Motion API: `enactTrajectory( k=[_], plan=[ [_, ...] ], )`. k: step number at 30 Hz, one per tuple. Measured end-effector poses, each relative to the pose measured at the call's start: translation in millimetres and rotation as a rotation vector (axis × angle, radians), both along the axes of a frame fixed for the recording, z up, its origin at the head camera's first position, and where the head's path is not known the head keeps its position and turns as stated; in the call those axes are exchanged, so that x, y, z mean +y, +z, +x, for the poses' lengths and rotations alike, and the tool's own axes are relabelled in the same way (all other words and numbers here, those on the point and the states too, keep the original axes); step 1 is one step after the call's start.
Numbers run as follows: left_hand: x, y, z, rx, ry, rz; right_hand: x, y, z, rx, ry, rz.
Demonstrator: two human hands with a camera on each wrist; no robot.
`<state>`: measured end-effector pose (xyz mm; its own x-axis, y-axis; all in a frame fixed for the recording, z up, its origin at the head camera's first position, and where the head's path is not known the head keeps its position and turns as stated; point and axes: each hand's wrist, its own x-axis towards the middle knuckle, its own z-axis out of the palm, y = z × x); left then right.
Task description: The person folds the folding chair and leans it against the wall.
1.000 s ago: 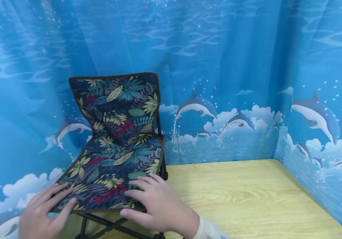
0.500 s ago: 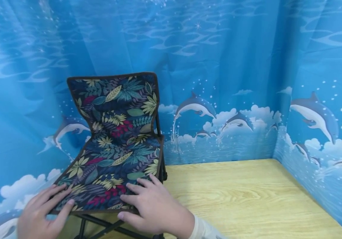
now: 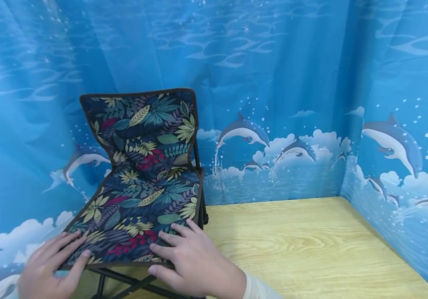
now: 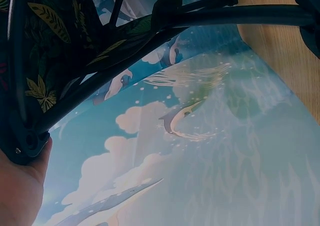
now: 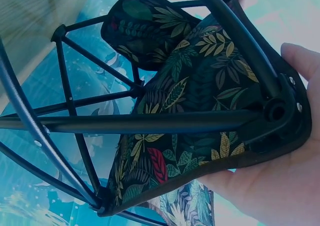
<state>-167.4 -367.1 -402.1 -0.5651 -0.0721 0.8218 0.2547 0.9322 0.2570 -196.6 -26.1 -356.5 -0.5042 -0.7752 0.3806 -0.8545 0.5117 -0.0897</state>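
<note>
A folding chair [image 3: 150,201] with dark leaf-print fabric and a brown trim stands unfolded on the left. At its front left corner rests my left hand [image 3: 47,268], fingers lying on the seat and thumb near the front edge. My right hand [image 3: 199,261] lies over the front right corner, its fingers spread on the fabric. The right wrist view looks under the seat, where the right hand [image 5: 285,196] sits against the corner by a black plastic joint [image 5: 275,110]. In the left wrist view, part of the left hand [image 4: 22,191] touches the corner joint.
Black crossing legs [image 3: 135,284] show below the seat. The chair stands on a pale wood-grain surface [image 3: 292,241], which extends to the right. A blue dolphin-print curtain [image 3: 274,83] hangs behind and along both sides.
My right hand has shifted slightly left on the seat. The chair and my left hand appear a little further left in the view; the hands stay on the seat corners.
</note>
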Motion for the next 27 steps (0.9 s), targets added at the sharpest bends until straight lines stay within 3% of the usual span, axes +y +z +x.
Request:
enactTrajectory(
  k=[6,14,22,27],
  plan=[
    [-1.8,-1.7,-1.3,0.040,-0.050,-0.014,1.2,-1.8,0.5,-0.008,0.010,-0.007],
    [-1.7,-3.0,-0.6,0.028,-0.043,-0.003,3.0,-1.4,1.1,-0.027,0.011,0.001],
    [-6.8,-3.1,-5.6,0.120,-0.151,-0.035,3.3,-0.8,3.1,-0.035,0.007,-0.004],
    [-7.5,-4.0,-6.1,0.118,-0.138,-0.054,3.4,-0.4,3.4,-0.026,0.000,-0.003]
  ],
)
